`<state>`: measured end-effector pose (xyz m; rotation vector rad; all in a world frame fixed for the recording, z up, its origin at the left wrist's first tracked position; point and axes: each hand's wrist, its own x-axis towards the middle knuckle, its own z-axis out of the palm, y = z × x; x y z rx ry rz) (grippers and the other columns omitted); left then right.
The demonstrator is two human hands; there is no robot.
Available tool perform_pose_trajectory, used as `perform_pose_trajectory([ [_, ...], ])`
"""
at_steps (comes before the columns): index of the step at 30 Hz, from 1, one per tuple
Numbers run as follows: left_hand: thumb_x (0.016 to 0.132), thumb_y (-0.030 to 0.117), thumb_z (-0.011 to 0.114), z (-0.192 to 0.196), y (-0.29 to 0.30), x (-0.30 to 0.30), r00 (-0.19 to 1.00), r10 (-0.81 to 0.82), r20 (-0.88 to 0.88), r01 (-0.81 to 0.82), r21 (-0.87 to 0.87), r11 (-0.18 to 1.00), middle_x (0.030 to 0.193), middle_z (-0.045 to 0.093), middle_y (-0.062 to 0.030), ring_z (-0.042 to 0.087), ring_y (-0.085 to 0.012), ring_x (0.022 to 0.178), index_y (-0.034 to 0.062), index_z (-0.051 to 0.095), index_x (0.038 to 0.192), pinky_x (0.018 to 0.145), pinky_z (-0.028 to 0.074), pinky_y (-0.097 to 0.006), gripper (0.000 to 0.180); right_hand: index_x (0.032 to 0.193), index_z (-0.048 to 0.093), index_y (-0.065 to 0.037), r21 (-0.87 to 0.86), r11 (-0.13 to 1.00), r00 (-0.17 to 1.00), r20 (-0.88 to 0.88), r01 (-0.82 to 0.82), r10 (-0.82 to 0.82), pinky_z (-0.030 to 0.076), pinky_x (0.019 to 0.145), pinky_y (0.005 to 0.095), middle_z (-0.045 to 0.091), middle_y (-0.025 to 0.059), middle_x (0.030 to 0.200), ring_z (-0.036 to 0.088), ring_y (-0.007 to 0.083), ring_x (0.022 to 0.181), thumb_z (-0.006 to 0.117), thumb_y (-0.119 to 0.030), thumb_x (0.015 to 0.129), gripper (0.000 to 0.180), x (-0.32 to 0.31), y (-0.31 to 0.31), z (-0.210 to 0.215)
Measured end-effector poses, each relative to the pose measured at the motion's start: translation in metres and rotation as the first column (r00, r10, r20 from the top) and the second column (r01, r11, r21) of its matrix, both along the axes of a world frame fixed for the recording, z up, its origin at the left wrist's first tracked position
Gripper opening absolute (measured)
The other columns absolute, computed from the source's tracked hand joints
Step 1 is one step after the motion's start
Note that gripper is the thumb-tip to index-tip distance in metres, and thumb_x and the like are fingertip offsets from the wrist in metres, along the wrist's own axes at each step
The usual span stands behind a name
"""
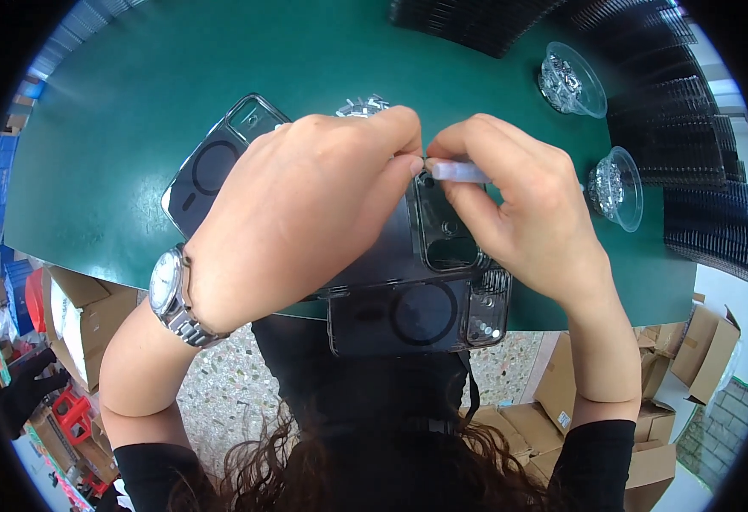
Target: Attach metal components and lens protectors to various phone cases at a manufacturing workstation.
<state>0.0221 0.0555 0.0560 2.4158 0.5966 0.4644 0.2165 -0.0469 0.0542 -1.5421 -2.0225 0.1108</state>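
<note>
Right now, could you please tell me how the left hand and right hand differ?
The left hand has a silver watch at its wrist; the right hand has none. The right hand holds a pale, translucent stick; the left hand shows none. Both are ungloved.

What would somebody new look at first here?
Probably the left hand and right hand, close together over a dark phone case in the middle, the right holding a pale stick. A silver watch wraps the left wrist. At the right, two clear bowls of shiny pieces sit on the green table.
</note>
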Motion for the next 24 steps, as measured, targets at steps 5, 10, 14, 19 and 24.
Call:
perform_pose_trajectory([
  [5,0.097,0.013,0.068,0.002,-0.002,0.002,1.0,-0.003,0.008,0.002,0.104,0.995,0.08,0.067,-0.0164,0.064,-0.0373,0.069,0.006,0.068,0.104,0.061,0.049,-0.041,0.01,0.104,0.067,0.003,-0.096,0.995,0.997,-0.074,-0.029,0.022,0.054,0.072,0.0351,0.068,0.0129,0.094,0.069,0.0278,0.082,0.071,0.004,0.087,0.017,0.002,-0.002,0.011],
  [10,0.096,0.015,0.07,-0.002,-0.004,0.002,1.0,0.025,-0.011,-0.023,0.184,0.983,0.082,0.068,-0.0147,0.066,-0.0365,0.07,0.0077,0.068,0.104,0.062,0.051,-0.041,0.011,0.117,0.069,0.004,-0.125,0.991,0.995,0.09,0.046,-0.035,0.054,0.072,0.0366,0.066,0.0148,0.101,0.066,0.03,0.088,0.073,-0.005,0.089,0.029,0.0,-0.015,0.018],
  [14,0.096,0.016,0.07,0.002,-0.01,0.002,0.999,0.02,-0.034,-0.012,0.224,0.974,0.082,0.068,-0.014,0.067,-0.0357,0.071,0.0079,0.067,0.103,0.062,0.052,-0.041,0.011,0.116,0.069,0.001,-0.071,0.996,0.975,0.217,0.056,-0.039,0.054,0.069,0.0385,0.065,0.0127,0.098,0.064,0.0293,0.084,0.074,-0.009,0.09,0.028,-0.005,-0.015,0.017],
  [19,0.1,0.015,0.067,0.007,-0.017,0.006,0.996,0.028,-0.08,0.003,0.355,0.935,0.077,0.062,-0.0125,0.064,-0.0344,0.067,0.0076,0.062,0.099,0.059,0.05,-0.043,0.009,0.102,0.069,-0.003,-0.052,0.989,0.952,0.28,0.14,-0.12,0.051,0.065,0.0393,0.066,0.0072,0.087,0.06,0.0269,0.075,0.074,-0.011,0.092,0.013,-0.009,-0.02,0.018],
  [24,0.1,0.013,0.067,0.015,-0.019,0.01,0.998,0.069,-0.002,-0.061,0.431,0.9,0.076,0.059,-0.0122,0.063,-0.0341,0.068,0.0073,0.059,0.098,0.058,0.048,-0.044,0.01,0.1,0.069,-0.004,0.03,0.981,0.96,0.202,0.192,-0.194,0.051,0.064,0.0391,0.065,0.0083,0.084,0.061,0.0272,0.075,0.073,-0.01,0.093,0.01,-0.013,-0.014,0.018],
])
